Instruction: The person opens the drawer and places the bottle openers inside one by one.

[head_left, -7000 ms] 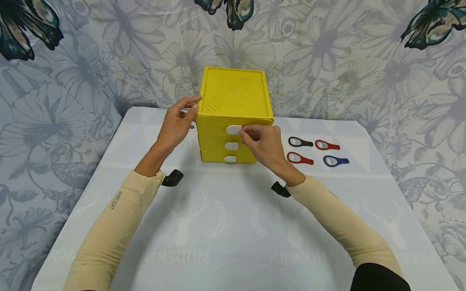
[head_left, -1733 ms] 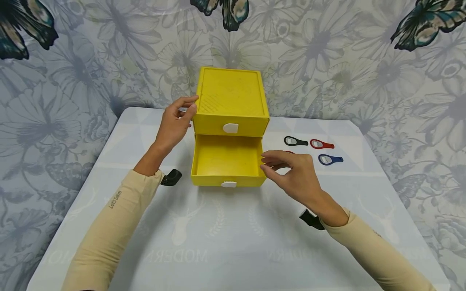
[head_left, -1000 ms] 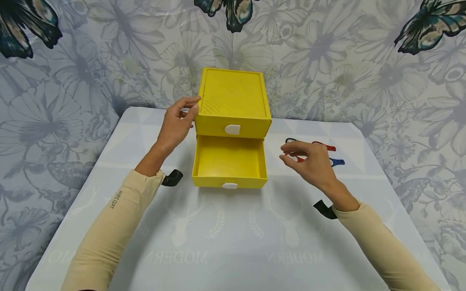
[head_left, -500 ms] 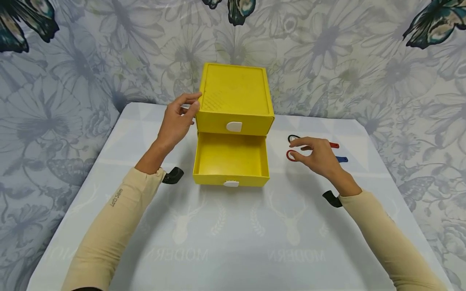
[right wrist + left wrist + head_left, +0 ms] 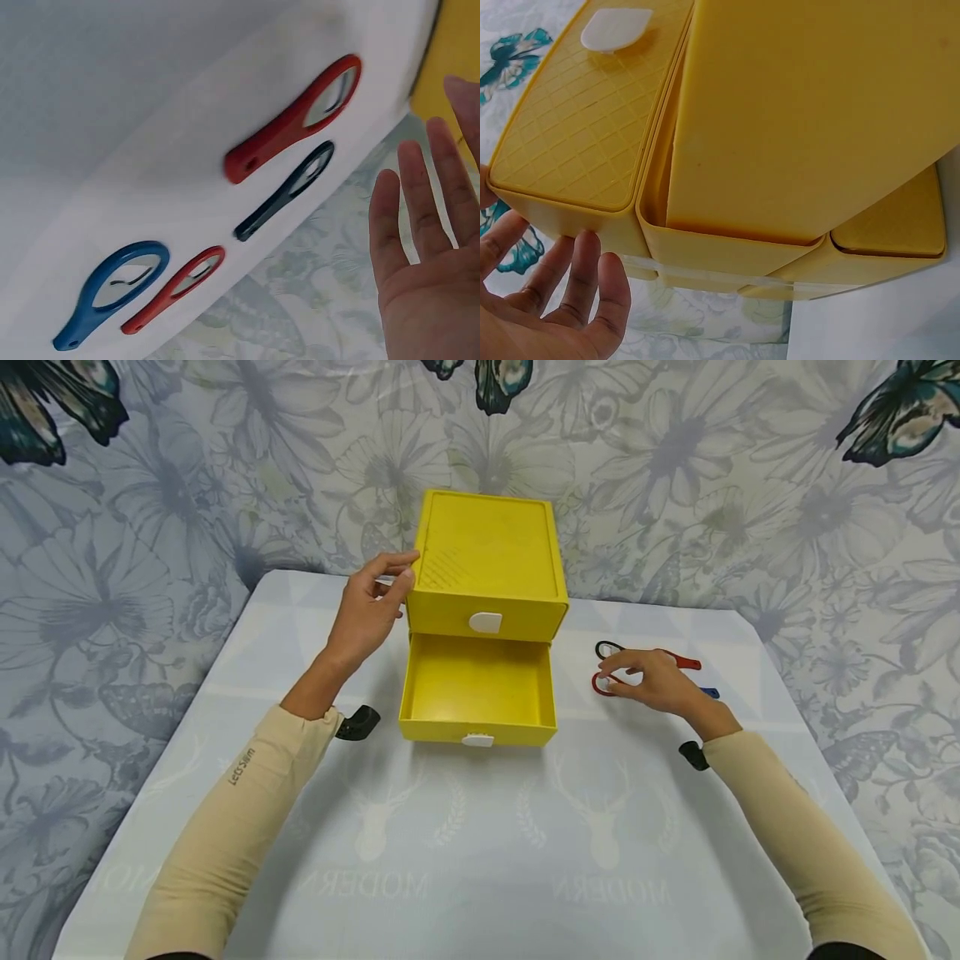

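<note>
We find the left hand [image 5: 365, 614] set against the upper left corner of the yellow drawer unit [image 5: 486, 564], fingers extended and lightly bent, thumb tip on the top edge. In the left wrist view the fingers [image 5: 576, 281] lie straight beside the unit's side wall; we see no grip around it. The unit stands at the back of the worktop [image 5: 480, 835], against the patterned backdrop. Its middle drawer [image 5: 477, 689] is pulled out towards the person and shows a bare yellow floor; the top drawer, with a white tab [image 5: 485, 623], is closed.

The right hand [image 5: 651, 681] hovers low over four bottle openers lying to the right of the unit. The right wrist view shows its palm open and fingers [image 5: 420, 206] straight, holding nothing. Nearest to it is a red opener [image 5: 294, 120], whose ring end [image 5: 602, 683] shows at the fingertips in the head view; whether they touch it, we cannot tell.

The hand covers most of the openers in the head view. The wrist view shows them all: a black opener [image 5: 285, 191], a second red opener [image 5: 174, 289] and a blue opener [image 5: 112, 292]. The lowest drawer is hidden beneath the open one.
</note>
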{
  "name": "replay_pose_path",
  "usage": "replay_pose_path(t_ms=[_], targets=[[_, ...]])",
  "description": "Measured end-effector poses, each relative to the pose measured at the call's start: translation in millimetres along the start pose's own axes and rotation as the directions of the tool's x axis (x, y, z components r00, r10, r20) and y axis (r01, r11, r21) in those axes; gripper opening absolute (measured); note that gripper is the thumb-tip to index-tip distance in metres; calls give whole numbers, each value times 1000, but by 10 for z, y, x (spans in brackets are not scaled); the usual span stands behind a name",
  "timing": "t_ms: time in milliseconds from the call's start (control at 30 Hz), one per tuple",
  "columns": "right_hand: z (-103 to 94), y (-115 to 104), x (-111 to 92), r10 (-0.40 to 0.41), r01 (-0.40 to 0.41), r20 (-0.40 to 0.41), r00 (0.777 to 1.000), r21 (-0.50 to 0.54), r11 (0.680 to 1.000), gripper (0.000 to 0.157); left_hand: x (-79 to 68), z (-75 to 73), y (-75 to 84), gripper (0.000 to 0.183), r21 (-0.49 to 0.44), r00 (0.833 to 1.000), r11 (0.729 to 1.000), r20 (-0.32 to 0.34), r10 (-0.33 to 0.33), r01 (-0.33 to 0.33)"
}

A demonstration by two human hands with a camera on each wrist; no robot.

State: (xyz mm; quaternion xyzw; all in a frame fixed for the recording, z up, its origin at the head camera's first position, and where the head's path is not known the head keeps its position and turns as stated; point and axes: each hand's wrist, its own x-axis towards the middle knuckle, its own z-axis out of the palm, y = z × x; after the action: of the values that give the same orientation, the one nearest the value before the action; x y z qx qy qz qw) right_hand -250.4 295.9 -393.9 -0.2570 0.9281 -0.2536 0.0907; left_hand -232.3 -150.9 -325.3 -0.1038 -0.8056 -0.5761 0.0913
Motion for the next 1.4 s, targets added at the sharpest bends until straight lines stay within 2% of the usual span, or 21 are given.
replay_pose_path(t_ms=[200, 500, 667, 867, 1067, 1400], targets=[[34, 162, 22, 41, -41, 51, 998, -6, 999, 34, -12, 9, 10, 39, -1, 1000, 1000, 3, 4, -4], [100, 243, 46, 30, -29, 78, 996, -5, 1000, 37, -30, 12, 29, 39, 6, 1000, 1000, -2, -7, 7], [142, 266, 77, -2, 7, 91, 996, -57, 998, 36, -31, 17, 21, 39, 1, 1000, 1000, -3, 1, -1], [198, 303, 129, -39, 45, 119, 992, -52, 998, 32, -25, 17, 1, 39, 6, 1000, 1000, -3, 5, -5], [218, 322, 160, -19, 28, 118, 993, -69, 997, 30, -19, 13, -3, 40, 9, 1000, 1000, 5, 1, -1], [205, 294, 179, -66, 73, 85, 994, -84, 994, 27, -20, -8, 8, 40, 9, 1000, 1000, 6, 3, -3]])
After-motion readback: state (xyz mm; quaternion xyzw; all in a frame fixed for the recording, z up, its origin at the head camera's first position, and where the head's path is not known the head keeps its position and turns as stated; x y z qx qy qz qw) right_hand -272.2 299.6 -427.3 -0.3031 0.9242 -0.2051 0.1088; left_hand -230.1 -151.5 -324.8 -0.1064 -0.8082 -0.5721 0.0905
